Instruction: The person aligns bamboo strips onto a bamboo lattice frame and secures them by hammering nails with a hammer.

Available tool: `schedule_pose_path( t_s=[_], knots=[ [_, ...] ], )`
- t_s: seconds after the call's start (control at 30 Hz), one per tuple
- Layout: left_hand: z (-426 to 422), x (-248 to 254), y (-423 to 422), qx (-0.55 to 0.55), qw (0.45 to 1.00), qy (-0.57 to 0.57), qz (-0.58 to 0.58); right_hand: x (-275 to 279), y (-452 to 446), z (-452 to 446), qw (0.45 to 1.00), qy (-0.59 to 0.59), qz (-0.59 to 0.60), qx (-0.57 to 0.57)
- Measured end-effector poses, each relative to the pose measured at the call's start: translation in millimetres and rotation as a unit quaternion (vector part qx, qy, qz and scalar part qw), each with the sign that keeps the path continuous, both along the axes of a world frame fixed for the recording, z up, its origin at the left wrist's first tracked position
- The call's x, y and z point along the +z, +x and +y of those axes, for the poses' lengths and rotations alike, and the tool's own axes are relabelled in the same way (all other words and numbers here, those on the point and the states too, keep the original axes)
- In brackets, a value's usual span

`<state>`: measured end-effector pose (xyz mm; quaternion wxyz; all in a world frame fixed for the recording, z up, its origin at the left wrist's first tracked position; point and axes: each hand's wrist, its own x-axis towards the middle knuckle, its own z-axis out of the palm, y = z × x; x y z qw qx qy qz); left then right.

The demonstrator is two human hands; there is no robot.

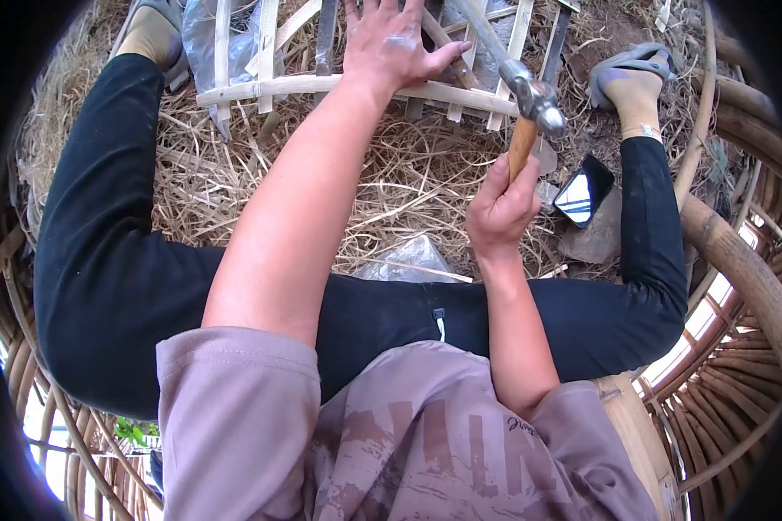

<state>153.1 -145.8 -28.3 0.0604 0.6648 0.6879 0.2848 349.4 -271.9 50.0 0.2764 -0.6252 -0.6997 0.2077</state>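
Note:
My left hand [389, 48] rests on a frame of pale wooden slats [313, 84] at the top, thumb stretched out and fingers apart, fingertips cut off by the view's edge. A whitish smear marks its back. My right hand [504, 208] is wrapped round the wooden handle of a hammer [521, 146], right of centre. The hammer's metal head [540, 106] is raised, in front of the slat frame's right end in this view. A long grey metal piece runs from it towards the top edge; I cannot tell whether it belongs to the hammer.
Dry shavings [408, 191] cover the ground between my legs. A dark phone-like object [585, 191] leans by a stone [595, 233] near my right leg. Clear plastic [413, 256] lies close to my lap, more plastic [207, 43] at upper left. Curved poles [738, 269] stand at right.

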Motion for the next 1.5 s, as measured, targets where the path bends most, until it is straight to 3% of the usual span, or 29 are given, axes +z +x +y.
schedule_pose_path(
  t_s=[0.37, 0.63, 0.77, 0.9, 1.1, 1.2, 1.4, 1.5],
  knots=[
    [-3, 3, -1, 0.007, 0.999, -0.047, -0.01, 63, 3, 58, 0.975, -0.116, -0.145, 0.118],
    [-5, 10, 1, 0.01, 0.997, -0.064, -0.034, 60, 23, 65, 0.939, -0.143, -0.251, 0.188],
    [-3, 6, 1, 0.009, 0.998, -0.065, -0.022, 66, 14, 64, 0.963, -0.102, -0.182, 0.168],
    [-3, 4, -1, 0.008, 0.998, -0.063, -0.028, 55, 17, 71, 0.925, -0.151, -0.291, 0.192],
    [-5, 0, -1, 0.007, 0.998, -0.052, -0.024, 56, 16, 62, 0.948, -0.079, -0.243, 0.189],
    [-4, 7, 2, 0.01, 0.998, -0.062, -0.019, 57, 16, 68, 0.92, -0.143, -0.306, 0.199],
    [-5, 3, 0, 0.01, 0.998, -0.066, -0.009, 55, 17, 58, 0.956, -0.072, -0.227, 0.173],
    [-5, 15, 3, 0.006, 0.995, -0.094, -0.03, 50, 20, 62, 0.933, -0.114, -0.285, 0.19]
  ],
)
